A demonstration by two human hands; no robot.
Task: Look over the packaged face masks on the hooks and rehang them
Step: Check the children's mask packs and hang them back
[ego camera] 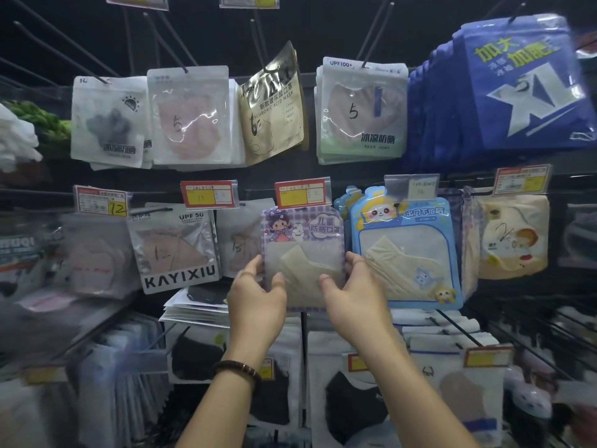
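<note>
My left hand (256, 295) and right hand (350, 291) pinch the purple children's mask pack (303, 253) by its sides, beside the blue cartoon pack (408, 247).

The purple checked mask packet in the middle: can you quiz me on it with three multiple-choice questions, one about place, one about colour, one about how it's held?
1. Where is the purple checked packet?
A) just left of the blue cartoon packet
B) above the XL packs
C) on the floor

2. What colour is the mask inside it?
A) black
B) beige
C) green

3. Who holds it?
A) nobody
B) one hand only
C) both hands

Answers: 1 A, the two sit side by side in one row; 2 B, beige shows through the clear window; 3 C, the left hand and right hand pinch its lower sides.
</note>
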